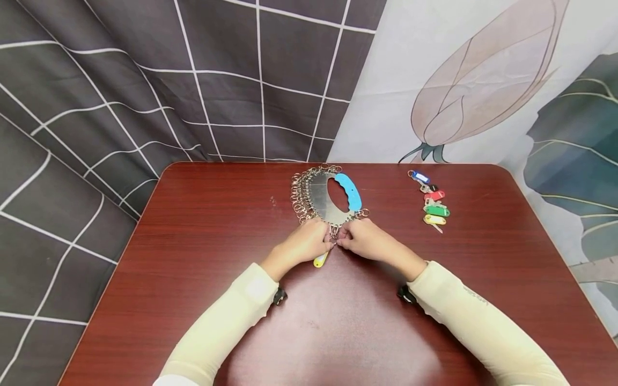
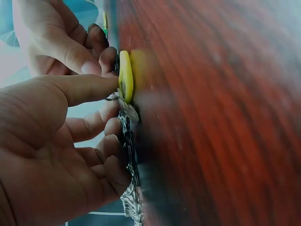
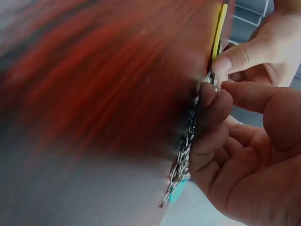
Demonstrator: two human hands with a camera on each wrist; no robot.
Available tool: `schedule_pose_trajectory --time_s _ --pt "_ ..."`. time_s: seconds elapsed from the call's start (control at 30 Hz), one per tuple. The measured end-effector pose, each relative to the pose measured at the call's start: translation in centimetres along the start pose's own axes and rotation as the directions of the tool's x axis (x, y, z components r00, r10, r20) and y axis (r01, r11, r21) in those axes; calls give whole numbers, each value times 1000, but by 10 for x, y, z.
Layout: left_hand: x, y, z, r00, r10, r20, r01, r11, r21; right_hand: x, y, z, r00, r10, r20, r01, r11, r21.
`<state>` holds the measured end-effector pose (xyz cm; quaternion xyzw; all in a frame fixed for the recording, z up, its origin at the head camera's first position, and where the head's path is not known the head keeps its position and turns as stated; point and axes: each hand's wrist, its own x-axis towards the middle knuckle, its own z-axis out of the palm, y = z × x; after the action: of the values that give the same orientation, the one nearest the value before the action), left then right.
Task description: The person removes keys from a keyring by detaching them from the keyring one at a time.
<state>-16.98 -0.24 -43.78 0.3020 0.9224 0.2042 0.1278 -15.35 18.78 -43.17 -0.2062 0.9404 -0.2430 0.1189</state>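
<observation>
A round metal plate [image 1: 319,195] with a blue handle [image 1: 350,192] lies flat on the table, metal snap hooks and rings [image 1: 298,195] hanging all along its edge. At its near edge, my left hand [image 1: 306,239] pinches the ring end of a yellow key tag [image 2: 126,77]; a key lies by the tag, partly covered. Facing it, my right hand [image 1: 364,238] has thumb and fingertips closed at the small metal hooks [image 3: 212,77] of the plate's rim. The fingertips of both hands nearly meet, and the exact piece between the right fingers is mostly hidden.
On the table's right lie several tagged keys in a column: a blue tag [image 1: 420,176], a black one [image 1: 433,187], a red tag [image 1: 434,195], a green tag [image 1: 438,211] and another yellow tag [image 1: 435,220]. Curtains stand behind the reddish-brown table [image 1: 203,214].
</observation>
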Motion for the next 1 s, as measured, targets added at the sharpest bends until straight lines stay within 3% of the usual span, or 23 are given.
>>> schedule_pose_trajectory --time_s 0.13,0.37,0.57,0.87,1.0 --pt "3 -1 1 1000 -22 -13 21 997 -75 4 -3 0 999 33 33 -34 999 19" --pt "3 -2 2 1000 -3 -28 -2 984 -176 8 -3 0 997 51 64 -57 994 91" --pt "2 -6 -1 1000 24 -18 -28 964 -264 7 0 -2 999 37 35 -41 994 104" --pt "2 -8 -1 1000 3 -23 -11 941 -337 7 2 -4 998 58 19 -61 982 180" --pt "2 -7 1 999 0 -37 -15 915 -404 8 4 -3 998 56 8 -57 977 206"
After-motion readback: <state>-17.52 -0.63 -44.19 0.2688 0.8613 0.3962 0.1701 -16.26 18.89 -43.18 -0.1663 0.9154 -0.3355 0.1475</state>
